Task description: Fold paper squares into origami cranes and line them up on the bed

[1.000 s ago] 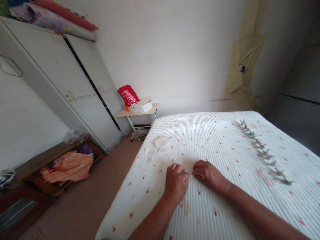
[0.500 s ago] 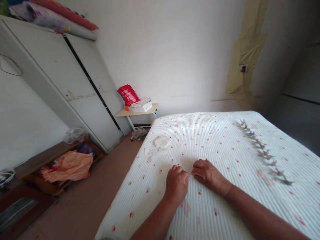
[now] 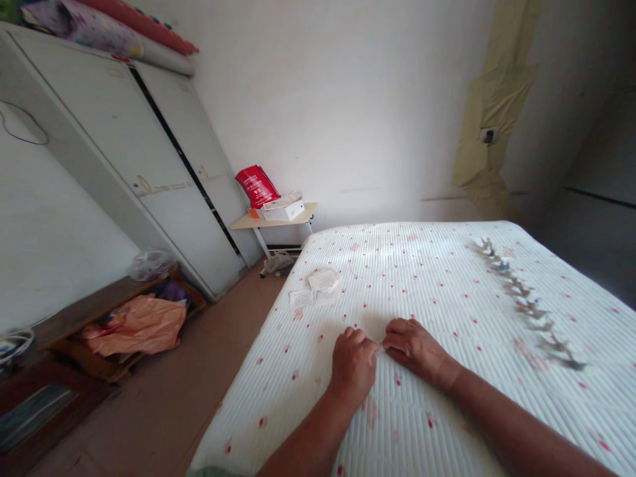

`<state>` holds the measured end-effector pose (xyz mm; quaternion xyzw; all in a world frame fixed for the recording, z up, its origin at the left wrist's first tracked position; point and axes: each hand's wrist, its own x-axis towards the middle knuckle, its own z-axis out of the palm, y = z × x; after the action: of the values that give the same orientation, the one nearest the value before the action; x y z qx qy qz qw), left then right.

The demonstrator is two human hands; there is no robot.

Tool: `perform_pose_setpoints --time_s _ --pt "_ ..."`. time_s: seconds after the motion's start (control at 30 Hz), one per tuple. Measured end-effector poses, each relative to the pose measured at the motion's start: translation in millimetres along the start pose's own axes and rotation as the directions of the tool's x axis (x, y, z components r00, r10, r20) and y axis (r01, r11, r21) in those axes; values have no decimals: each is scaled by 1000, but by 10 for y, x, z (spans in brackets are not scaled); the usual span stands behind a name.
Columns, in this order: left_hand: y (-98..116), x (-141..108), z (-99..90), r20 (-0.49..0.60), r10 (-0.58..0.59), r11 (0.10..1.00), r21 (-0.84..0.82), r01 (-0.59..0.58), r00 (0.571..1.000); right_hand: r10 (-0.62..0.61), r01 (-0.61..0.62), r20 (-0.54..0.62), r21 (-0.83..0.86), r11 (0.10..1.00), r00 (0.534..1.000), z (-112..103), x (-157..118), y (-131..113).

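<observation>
Both hands rest low over the bed point(image 3: 422, 417), close together with a small gap between them. My left hand point(image 3: 354, 361) has its fingers curled and pressed together. My right hand point(image 3: 415, 348) is closed too, its fingertips pointing toward the left one. A small pale thing point(image 3: 380, 347) shows between the fingertips of both hands; it is too small to name. Beyond my left hand lie pieces of printed paper point(image 3: 324, 280). Over on the right, a row of several small grey-brown figures point(image 3: 527, 306) runs slantwise across the bedspread.
A small table point(image 3: 243, 222) at the bed's far left corner carries a red bag point(image 3: 257, 187) and a white box point(image 3: 285, 211). A grey cabinet point(image 3: 119, 132) and a low wooden bench point(image 3: 74, 308) with an orange plastic bag point(image 3: 139, 324) stand on the left.
The camera view has shifted slightly. Both hands keep nearly the same pose and place on the bed.
</observation>
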<state>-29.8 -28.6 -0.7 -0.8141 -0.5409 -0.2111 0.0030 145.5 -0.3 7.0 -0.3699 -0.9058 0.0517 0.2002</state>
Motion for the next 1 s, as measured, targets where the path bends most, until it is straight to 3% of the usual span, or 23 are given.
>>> perform_pose_setpoints --time_s 0.27,0.53,1.0 --pt "-10 -3 27 -3 4 1000 -22 -4 1000 -29 28 -65 -10 1000 997 56 14 -4" --pt "-10 -10 29 -2 5 1000 -23 -5 1000 240 -241 16 89 966 971 20 76 -61" --pt "34 -98 -31 18 49 998 37 -50 999 424 -442 193 57 895 885 -39 259 -58"
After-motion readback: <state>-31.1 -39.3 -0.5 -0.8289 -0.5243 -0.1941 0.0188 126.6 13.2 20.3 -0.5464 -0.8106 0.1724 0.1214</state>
